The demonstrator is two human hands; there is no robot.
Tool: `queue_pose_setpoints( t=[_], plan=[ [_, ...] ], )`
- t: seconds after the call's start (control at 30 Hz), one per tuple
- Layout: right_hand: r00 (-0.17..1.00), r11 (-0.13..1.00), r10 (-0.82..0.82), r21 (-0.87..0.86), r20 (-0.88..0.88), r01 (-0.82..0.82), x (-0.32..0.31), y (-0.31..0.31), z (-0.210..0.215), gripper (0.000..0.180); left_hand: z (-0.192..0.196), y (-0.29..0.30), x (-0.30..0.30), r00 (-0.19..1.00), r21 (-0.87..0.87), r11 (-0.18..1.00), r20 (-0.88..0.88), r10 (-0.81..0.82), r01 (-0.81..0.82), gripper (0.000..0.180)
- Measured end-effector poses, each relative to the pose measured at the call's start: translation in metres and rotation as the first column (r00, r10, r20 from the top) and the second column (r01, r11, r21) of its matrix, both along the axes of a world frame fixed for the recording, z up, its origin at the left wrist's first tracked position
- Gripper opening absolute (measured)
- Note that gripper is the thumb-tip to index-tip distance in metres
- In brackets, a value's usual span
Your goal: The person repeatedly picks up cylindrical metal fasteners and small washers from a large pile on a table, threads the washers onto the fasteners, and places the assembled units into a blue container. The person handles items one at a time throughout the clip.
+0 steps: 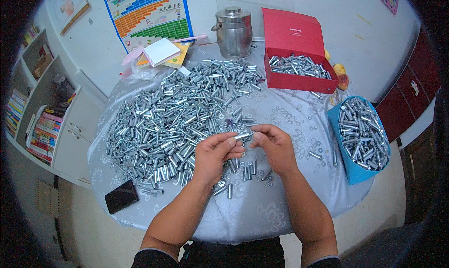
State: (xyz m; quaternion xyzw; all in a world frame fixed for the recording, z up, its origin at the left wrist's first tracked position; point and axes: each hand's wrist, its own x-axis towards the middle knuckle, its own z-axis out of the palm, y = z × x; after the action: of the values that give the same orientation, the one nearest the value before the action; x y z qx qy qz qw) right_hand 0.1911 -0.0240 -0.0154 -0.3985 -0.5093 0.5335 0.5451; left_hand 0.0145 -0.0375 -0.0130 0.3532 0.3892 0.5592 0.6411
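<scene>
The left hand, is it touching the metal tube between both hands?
Touching: the head view shows the left hand pinching the tube's left end with thumb and index finger.

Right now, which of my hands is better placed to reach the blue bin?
Probably your right hand: it's nearer the blue bin, while your left hand would have to reach past it. The shiny metal cylinder is between both hands.

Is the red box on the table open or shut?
The red box is open: its lid stands raised at the back, and metal cylinders show inside.
</scene>
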Motion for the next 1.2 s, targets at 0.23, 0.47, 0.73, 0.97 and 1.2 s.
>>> queue_pose_setpoints(
  t=[0.23, 0.47, 0.73, 0.97, 1.2],
  plan=[
    [0.973, 0.994, -0.031, -0.097, 0.23, 0.054, 0.007, 0.002, -0.012, 0.029, 0.0, -0.004, 0.004, 0.993, 0.085, 0.995, -0.106, -0.052, 0.061, 0.022],
    [0.983, 0.987, -0.104, -0.109, 0.151, 0.121, 0.004, -0.004, 0.006, 0.03, -0.002, -0.005, 0.005, 0.992, 0.115, 0.99, -0.108, -0.067, 0.08, 0.023],
    [0.955, 0.987, 0.02, -0.157, 0.295, 0.028, 0.014, -0.004, -0.001, 0.022, -0.001, -0.005, 0.005, 0.991, 0.113, 0.991, -0.118, -0.058, 0.071, 0.023],
    [0.989, 0.999, -0.027, 0.03, 0.143, 0.023, 0.007, -0.005, 0.0, 0.025, -0.003, -0.004, 0.006, 0.994, 0.11, 0.993, -0.102, -0.041, 0.052, 0.022],
    [0.985, 0.999, 0.0, -0.052, 0.171, 0.009, 0.007, -0.006, 0.001, 0.024, -0.001, -0.005, 0.007, 0.988, 0.116, 0.992, -0.151, -0.028, 0.046, 0.022]
  ],
)
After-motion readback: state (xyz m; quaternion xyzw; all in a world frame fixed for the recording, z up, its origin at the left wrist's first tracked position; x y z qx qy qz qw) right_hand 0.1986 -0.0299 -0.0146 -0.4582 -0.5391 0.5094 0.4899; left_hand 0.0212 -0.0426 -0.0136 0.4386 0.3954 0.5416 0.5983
